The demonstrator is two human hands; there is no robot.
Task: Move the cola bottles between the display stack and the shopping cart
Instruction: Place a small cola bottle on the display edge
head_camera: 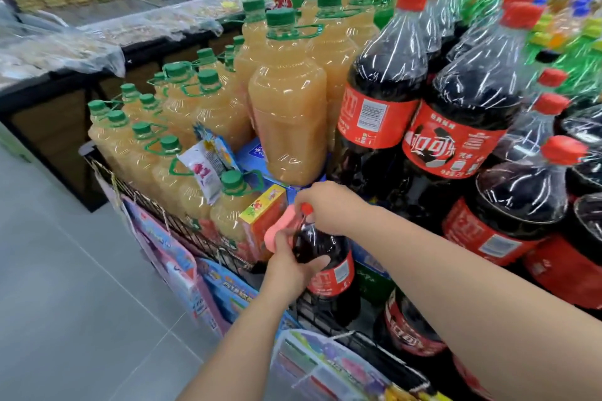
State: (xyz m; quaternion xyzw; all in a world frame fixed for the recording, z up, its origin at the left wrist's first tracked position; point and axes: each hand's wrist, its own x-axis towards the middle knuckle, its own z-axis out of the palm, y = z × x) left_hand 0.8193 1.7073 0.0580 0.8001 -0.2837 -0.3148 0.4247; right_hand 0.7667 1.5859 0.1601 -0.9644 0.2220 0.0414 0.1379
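Premises: a supermarket aisle with a pale grey tiled floor [65, 270]. A drinks display stack is edged by a low black wire rack [202, 237].

Stock on the stack: tall clear plastic jugs of cloudy yellow juice with green caps [286, 114] on the left. Large dark cola bottles with red caps and red labels, bundled in clear shrink film [456, 101], on the right.

Item in hand: one smaller dark cola bottle with a red label [329, 273]. It stands upright at the front edge of the stack, just inside the wire rack and below the big bundles.

My left hand [290, 270] is wrapped round its shoulder, thumb across the front. In my judgement this is to carry the weight. My right hand [329, 208] is curled over the neck beside the red cap [306, 207], probably to steady the bottle against tipping. Both hands are clamped on this one bottle.

A pink object [277, 231] sits against my left fingers; I cannot tell what it is.

No shopping cart is in view. Whether the bottle is being lifted out or set in place cannot be established. Its base is hidden, so contact with the shelf is unconfirmed.
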